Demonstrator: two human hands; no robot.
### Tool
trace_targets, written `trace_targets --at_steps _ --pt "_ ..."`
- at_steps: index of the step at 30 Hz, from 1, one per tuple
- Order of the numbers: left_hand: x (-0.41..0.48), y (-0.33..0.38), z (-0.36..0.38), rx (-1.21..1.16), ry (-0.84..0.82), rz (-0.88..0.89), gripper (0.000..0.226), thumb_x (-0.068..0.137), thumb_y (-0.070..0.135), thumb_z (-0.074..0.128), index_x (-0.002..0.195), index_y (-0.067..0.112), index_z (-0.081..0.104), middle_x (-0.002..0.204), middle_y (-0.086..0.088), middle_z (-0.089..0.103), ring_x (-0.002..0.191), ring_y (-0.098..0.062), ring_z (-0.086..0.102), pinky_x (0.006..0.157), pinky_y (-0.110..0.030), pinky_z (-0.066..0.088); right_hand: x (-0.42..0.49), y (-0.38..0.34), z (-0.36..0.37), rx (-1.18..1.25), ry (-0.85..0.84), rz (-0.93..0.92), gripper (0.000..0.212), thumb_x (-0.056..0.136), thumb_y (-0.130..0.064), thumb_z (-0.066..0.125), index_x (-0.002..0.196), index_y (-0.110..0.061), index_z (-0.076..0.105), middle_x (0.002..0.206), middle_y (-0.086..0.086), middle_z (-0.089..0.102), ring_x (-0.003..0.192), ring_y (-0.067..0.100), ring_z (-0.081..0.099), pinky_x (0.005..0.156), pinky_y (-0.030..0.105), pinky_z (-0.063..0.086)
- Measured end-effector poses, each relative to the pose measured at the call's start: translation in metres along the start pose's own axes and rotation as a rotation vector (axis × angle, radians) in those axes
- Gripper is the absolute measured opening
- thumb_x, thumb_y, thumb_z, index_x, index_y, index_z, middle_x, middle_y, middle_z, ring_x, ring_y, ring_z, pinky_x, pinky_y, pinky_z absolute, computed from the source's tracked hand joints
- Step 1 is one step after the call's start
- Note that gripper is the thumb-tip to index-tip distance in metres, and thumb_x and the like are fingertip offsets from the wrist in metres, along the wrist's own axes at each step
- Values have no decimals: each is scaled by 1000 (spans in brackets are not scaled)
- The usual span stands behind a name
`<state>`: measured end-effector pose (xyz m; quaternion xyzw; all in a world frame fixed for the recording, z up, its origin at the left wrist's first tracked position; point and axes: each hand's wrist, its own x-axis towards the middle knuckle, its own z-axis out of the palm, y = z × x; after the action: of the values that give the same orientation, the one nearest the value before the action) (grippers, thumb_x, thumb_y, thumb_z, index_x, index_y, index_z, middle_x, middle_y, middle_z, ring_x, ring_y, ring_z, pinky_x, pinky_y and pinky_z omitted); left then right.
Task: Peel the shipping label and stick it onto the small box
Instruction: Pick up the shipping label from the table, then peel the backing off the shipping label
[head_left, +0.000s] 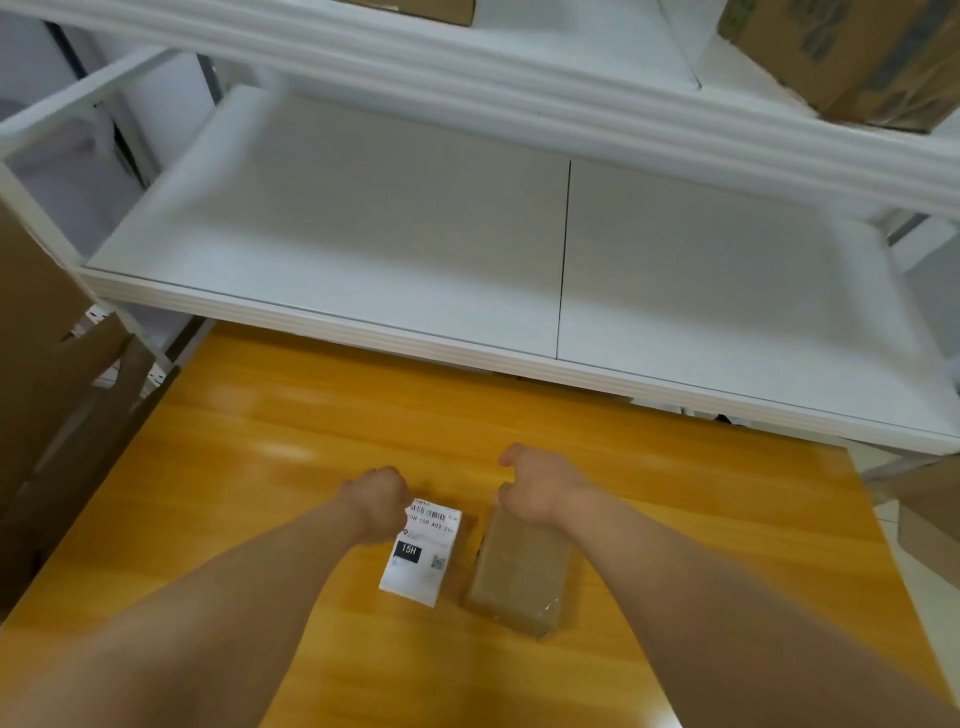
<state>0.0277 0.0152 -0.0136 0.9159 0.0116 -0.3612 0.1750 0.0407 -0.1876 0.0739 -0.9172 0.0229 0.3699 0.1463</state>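
Head view: we find the shipping label (422, 553) lying flat, print up, on the orange wooden table (270, 447), just left of the small box (519, 569). The left hand (376, 501) is curled at the label's far left corner; whether its fingers pinch the paper, we cannot tell. The right hand (535, 486) is clasped over the box's far end. A white shelf (363, 234) stands behind.
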Motion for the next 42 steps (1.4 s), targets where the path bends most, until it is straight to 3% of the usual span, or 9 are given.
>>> trace_targets --at_steps 2,6,10,15,19,28,33,37,42 --pt "-10 5 -21 -195 44 6 13 86 26 55 78 20 65 79 -12 57 70 -25 50 64 -32 39 -6 -2 -6 61 29 -25 64 95 -29 62 152 -21 34 154 5 42 138 28 44 109 37 42" --pt "-34 18 -63 -491 160 52 22 86 24 72 98 6 77 100 -1 67 97 -20 60 81 -31 45 -17 -3 -15 231 61 -37 76 87 -28 74 151 -25 34 154 5 42 138 26 44 104 34 42" --pt "-67 35 -101 -680 197 173 5 84 4 71 82 3 76 88 -8 76 83 -14 69 78 -26 51 -27 0 -30 374 114 -80 100 72 -32 87 152 -28 28 156 7 39 142 25 39 111 40 40" --pt "-98 47 -141 -882 101 312 11 87 2 66 80 -7 68 89 -18 78 93 -27 75 86 -31 59 -47 -3 -57 506 86 -155 110 68 -28 90 153 -36 21 161 2 30 148 29 27 114 45 33" --pt "-117 58 -163 -1038 57 398 21 90 -1 60 70 -1 56 98 -26 76 100 -36 73 92 -39 57 -60 -11 -74 583 -40 -198 112 63 -29 93 151 -35 25 151 -1 46 139 27 41 111 42 36" --pt "-130 79 -179 -1352 162 467 4 94 8 55 98 8 55 106 -17 72 101 -35 69 88 -41 56 -86 -15 -92 788 8 -300 40 79 1 77 114 -17 66 110 1 76 97 23 73 91 43 59" --pt "-127 85 -151 -1291 22 346 40 83 7 67 118 13 49 124 -17 69 102 -33 66 82 -44 54 -95 -17 -99 979 61 -300 35 81 2 76 111 -11 65 95 9 76 74 20 71 82 39 61" --pt "-134 96 -134 -1098 -18 350 37 89 12 70 123 11 56 110 -9 75 94 -22 72 81 -36 55 -98 -17 -97 1057 125 -293 32 83 4 72 111 -11 65 98 10 76 71 20 70 71 34 59" --pt "-136 100 -127 -1092 127 332 30 85 1 71 113 6 63 84 -5 77 79 -18 73 70 -30 54 -100 -12 -91 1108 203 -275 30 83 5 73 104 -15 64 102 10 76 72 19 73 78 37 61"
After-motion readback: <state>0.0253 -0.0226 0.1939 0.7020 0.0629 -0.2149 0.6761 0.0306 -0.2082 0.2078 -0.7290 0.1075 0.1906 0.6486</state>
